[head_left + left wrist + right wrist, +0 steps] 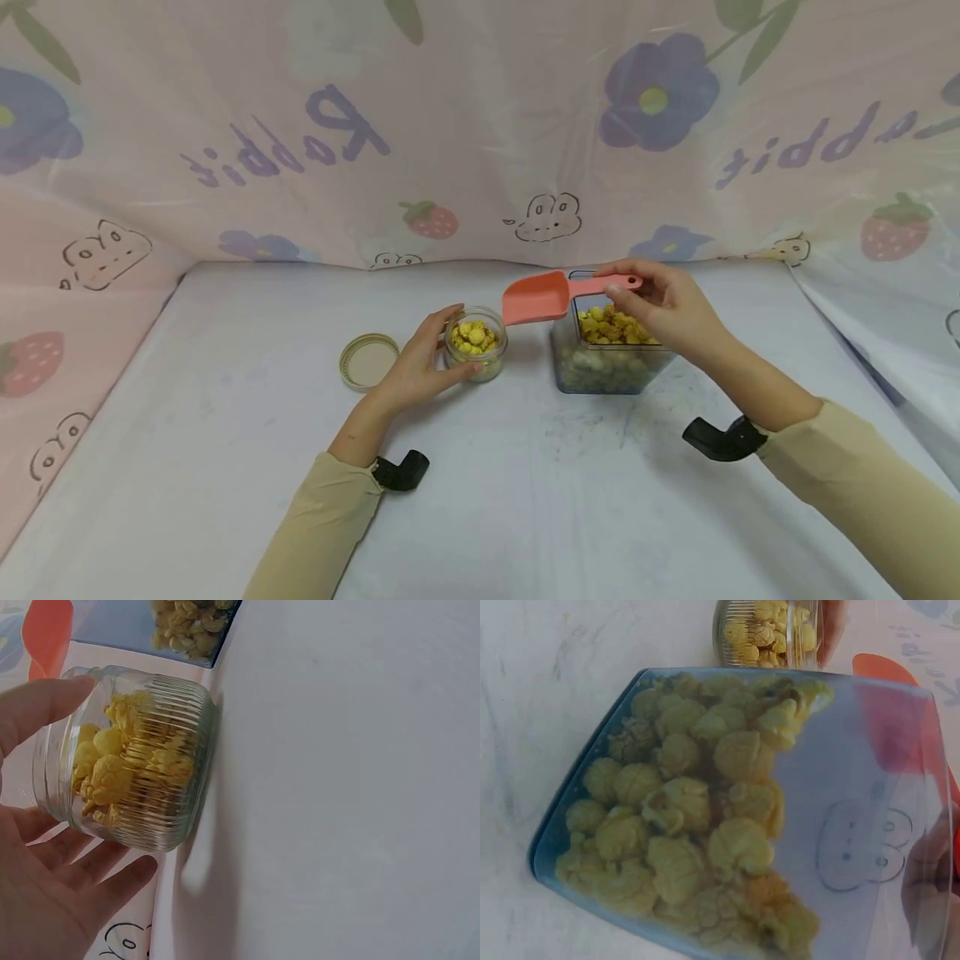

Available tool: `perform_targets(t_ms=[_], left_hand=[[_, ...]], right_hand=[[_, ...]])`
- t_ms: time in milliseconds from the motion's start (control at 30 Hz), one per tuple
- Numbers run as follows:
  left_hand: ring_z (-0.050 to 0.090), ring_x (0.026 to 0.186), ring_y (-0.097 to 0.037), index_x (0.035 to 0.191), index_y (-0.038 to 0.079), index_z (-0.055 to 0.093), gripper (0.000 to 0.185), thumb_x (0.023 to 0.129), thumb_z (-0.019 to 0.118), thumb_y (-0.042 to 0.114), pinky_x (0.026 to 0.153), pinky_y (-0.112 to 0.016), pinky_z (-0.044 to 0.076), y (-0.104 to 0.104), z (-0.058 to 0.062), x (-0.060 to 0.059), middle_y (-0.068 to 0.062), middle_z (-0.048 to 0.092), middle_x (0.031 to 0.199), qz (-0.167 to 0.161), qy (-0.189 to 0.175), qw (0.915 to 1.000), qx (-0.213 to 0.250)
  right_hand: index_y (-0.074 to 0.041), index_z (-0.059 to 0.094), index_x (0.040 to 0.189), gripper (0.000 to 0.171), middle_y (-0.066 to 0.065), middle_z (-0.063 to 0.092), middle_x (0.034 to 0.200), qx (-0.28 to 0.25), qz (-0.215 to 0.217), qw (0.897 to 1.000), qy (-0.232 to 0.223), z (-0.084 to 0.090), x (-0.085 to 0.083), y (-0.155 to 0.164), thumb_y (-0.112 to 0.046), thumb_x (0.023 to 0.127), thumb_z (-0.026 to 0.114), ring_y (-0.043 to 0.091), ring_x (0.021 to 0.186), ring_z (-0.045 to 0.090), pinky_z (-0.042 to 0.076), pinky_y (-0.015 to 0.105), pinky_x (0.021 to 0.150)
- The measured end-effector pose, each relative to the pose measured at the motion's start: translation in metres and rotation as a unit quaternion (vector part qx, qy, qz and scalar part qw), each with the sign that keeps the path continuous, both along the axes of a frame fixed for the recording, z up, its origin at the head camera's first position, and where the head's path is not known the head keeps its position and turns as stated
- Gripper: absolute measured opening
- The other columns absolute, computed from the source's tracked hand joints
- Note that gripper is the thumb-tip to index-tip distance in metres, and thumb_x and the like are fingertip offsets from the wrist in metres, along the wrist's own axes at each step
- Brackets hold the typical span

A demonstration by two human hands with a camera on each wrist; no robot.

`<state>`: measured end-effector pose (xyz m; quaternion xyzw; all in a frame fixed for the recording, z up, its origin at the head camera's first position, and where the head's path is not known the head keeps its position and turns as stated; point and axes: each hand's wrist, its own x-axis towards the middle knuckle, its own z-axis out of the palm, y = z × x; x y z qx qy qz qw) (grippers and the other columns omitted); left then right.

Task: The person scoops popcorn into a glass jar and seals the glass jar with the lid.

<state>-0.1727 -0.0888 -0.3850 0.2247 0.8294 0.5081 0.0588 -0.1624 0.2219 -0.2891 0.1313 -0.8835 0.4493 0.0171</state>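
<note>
A small ribbed glass jar [476, 343] [133, 766] [769, 631] of yellow popcorn stands on the table. My left hand [423, 367] [45, 847] curls round its left side. My right hand [663, 304] pinches the handle of a pink scoop [555, 293], whose bowl hangs just right of and above the jar's mouth. I cannot see inside the scoop. Under the right hand stands a clear blue-tinted tub [609, 350] [705, 817] of the same popcorn. The scoop [900, 705] shows red through the tub's wall in the right wrist view.
The jar's round cream lid [368, 362] lies flat on the white table [225, 467], left of the left hand. A pink curtain [480, 133] with flowers and strawberries walls in the back and both sides.
</note>
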Motion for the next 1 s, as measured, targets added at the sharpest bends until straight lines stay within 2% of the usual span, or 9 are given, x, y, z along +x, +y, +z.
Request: perform_targets(t_ms=[167, 400, 567, 667, 767, 900, 1000], left_hand=[[0.035, 0.138, -0.031, 0.146, 0.001, 0.030, 0.081, 0.080, 0.076, 0.013, 0.110, -0.048, 0.037, 0.002, 0.000, 0.000, -0.018, 0.037, 0.147, 0.002, 0.015, 0.9999, -0.004], [0.035, 0.138, -0.031, 0.148, 0.003, 0.028, 0.086, 0.079, 0.077, 0.021, 0.113, -0.050, 0.031, 0.007, 0.004, 0.002, -0.018, 0.036, 0.147, 0.008, 0.025, 0.9994, -0.021], [0.025, 0.142, -0.027, 0.150, 0.012, 0.025, 0.091, 0.078, 0.078, 0.030, 0.115, -0.052, 0.025, 0.014, 0.009, 0.001, -0.011, 0.029, 0.152, 0.020, 0.029, 0.9989, -0.031], [0.015, 0.146, -0.024, 0.151, 0.016, 0.024, 0.093, 0.077, 0.079, 0.034, 0.115, -0.055, 0.022, 0.019, 0.014, 0.001, -0.009, 0.021, 0.156, 0.031, 0.026, 0.9986, -0.034], [0.008, 0.147, -0.023, 0.151, 0.018, 0.024, 0.094, 0.077, 0.079, 0.037, 0.116, -0.057, 0.019, 0.025, 0.019, 0.001, -0.010, 0.013, 0.158, 0.040, 0.016, 0.9986, -0.031], [0.007, 0.148, -0.021, 0.151, 0.019, 0.025, 0.094, 0.076, 0.080, 0.037, 0.115, -0.057, 0.019, 0.032, 0.024, 0.002, -0.010, 0.011, 0.159, 0.045, 0.014, 0.9985, -0.026], [0.006, 0.148, -0.022, 0.151, 0.020, 0.025, 0.094, 0.076, 0.080, 0.036, 0.115, -0.058, 0.019, 0.037, 0.027, 0.002, -0.010, 0.011, 0.159, 0.040, 0.018, 0.9987, -0.024]], right_hand=[[-0.002, 0.059, 0.125, 0.033, -0.001, 0.055, 0.096, -0.028, -0.008, 0.999, -0.015, 0.001, 0.004, 0.007, -0.019, 0.097, 0.058, 0.013, 0.077, 0.057, 0.051, 0.018, 0.064], [-0.003, 0.061, 0.122, 0.028, -0.003, 0.055, 0.091, -0.058, -0.009, 0.998, 0.010, -0.001, 0.010, 0.013, -0.016, 0.097, 0.057, 0.014, 0.074, 0.054, 0.046, 0.020, 0.059], [-0.005, 0.061, 0.119, 0.025, -0.006, 0.057, 0.086, -0.075, -0.020, 0.997, 0.024, -0.002, 0.014, 0.020, -0.015, 0.097, 0.057, 0.012, 0.072, 0.054, 0.046, 0.018, 0.059], [-0.010, 0.063, 0.116, 0.021, -0.006, 0.058, 0.082, -0.088, -0.026, 0.995, 0.033, -0.001, 0.016, 0.025, -0.014, 0.097, 0.057, 0.011, 0.070, 0.054, 0.041, 0.019, 0.055], [-0.014, 0.065, 0.113, 0.019, -0.005, 0.059, 0.079, -0.116, -0.024, 0.992, 0.040, 0.000, 0.017, 0.031, -0.010, 0.096, 0.058, 0.009, 0.068, 0.054, 0.040, 0.020, 0.054], [-0.014, 0.067, 0.112, 0.020, -0.005, 0.059, 0.080, -0.152, -0.019, 0.987, 0.041, 0.001, 0.019, 0.037, -0.007, 0.095, 0.058, 0.007, 0.068, 0.054, 0.045, 0.017, 0.058], [-0.014, 0.067, 0.112, 0.021, -0.005, 0.059, 0.080, -0.155, -0.026, 0.987, 0.042, 0.000, 0.020, 0.043, -0.006, 0.094, 0.059, 0.007, 0.068, 0.055, 0.046, 0.015, 0.060]])
